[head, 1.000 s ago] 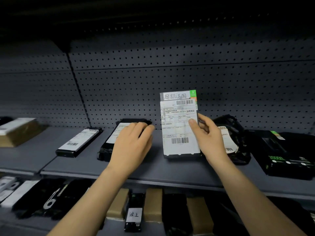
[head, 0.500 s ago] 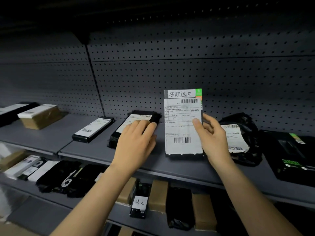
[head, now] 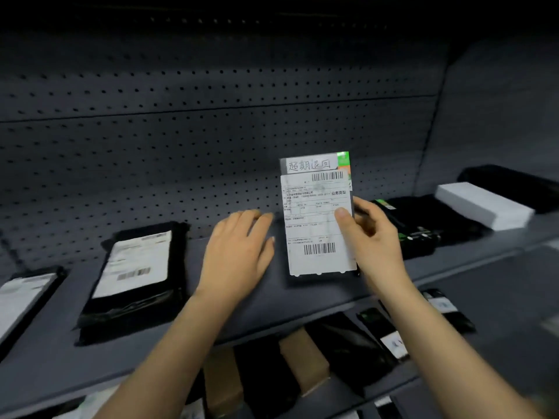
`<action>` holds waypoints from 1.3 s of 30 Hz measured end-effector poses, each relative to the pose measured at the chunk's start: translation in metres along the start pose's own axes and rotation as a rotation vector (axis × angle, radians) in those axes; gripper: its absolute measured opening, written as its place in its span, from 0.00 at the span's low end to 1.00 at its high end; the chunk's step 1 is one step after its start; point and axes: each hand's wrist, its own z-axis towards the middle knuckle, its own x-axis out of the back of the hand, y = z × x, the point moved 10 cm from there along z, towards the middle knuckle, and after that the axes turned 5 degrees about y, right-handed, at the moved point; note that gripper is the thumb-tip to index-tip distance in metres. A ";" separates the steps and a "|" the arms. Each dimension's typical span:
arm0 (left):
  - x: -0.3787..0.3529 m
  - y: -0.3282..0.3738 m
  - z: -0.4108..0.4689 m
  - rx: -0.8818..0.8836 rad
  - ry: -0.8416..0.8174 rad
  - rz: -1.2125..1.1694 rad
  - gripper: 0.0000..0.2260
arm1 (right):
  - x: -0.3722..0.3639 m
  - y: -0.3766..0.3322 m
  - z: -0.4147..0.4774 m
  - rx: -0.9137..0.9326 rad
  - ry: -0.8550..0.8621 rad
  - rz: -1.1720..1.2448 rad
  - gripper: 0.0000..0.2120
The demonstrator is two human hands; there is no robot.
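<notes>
While the right hand (head: 373,237) grips the parcel (head: 317,216) upright, the left hand (head: 239,252) lies flat.

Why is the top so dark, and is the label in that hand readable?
Head view: light dies above the pegboard; the package in the right hand is sharpest, barcodes clear, fine print smeared; the black parcel is blurred; the shelf runs tilted.

A parcel (head: 317,219) stands upright over the shelf (head: 302,300), with the pegboard (head: 181,146) behind. The left grip (head: 239,252) is at its 9 o'clock and the right grip (head: 375,240) at 3. A bag (head: 136,276) lies farther out at 9, a box (head: 481,205) at 2, and cartons (head: 302,361) below at 6.
</notes>
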 end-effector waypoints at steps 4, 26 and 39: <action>-0.012 0.038 0.013 -0.094 0.024 -0.218 0.13 | 0.058 -0.021 -0.029 0.055 0.196 -0.102 0.15; 0.096 0.475 -0.026 -0.662 0.074 -1.007 0.13 | 0.448 -0.150 -0.331 0.090 1.099 -0.427 0.10; 0.144 0.699 -0.072 -0.763 -0.024 -1.076 0.14 | 0.648 -0.174 -0.421 0.043 1.221 -0.452 0.14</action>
